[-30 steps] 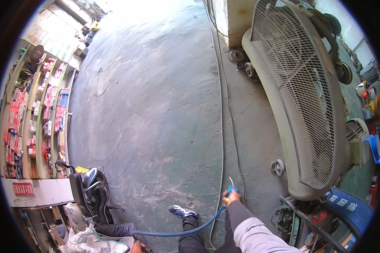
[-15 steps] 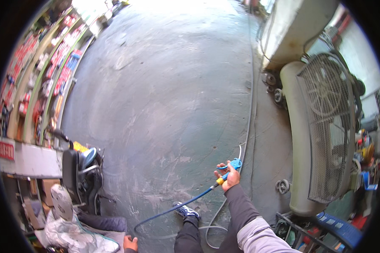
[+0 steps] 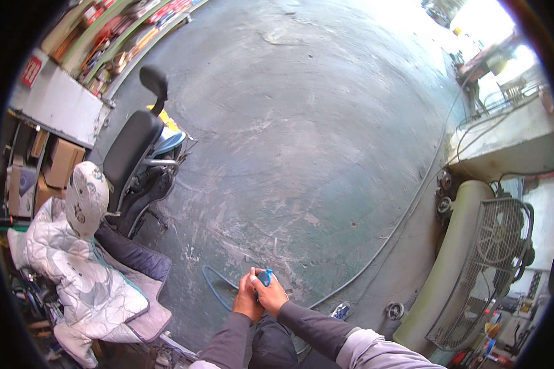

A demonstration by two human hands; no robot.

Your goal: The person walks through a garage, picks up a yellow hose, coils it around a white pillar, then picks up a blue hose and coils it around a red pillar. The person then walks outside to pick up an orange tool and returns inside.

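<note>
Both my hands are brought together low in the middle of the head view. My right hand (image 3: 273, 294) is wrapped round a blue air blow gun (image 3: 264, 277), of which only the top shows between the fingers. From the left, my left hand (image 3: 246, 301) closes against it, fingers bent and pressed to the gun and the right hand. The gun's nozzle and trigger are hidden. A blue air hose (image 3: 210, 278) loops out on the floor left of my hands.
At left stands an electric scooter with a black seat (image 3: 132, 150) and a quilted cover (image 3: 83, 264). Shelves of boxed goods (image 3: 129, 37) line the far left. A green air compressor with a mesh guard (image 3: 440, 277) is at right. A grey hose (image 3: 375, 261) crosses the floor.
My right hand has drawn the blow gun in toward me and to the left. My left hand has come up from the lower edge to meet it. The view has turned left.
</note>
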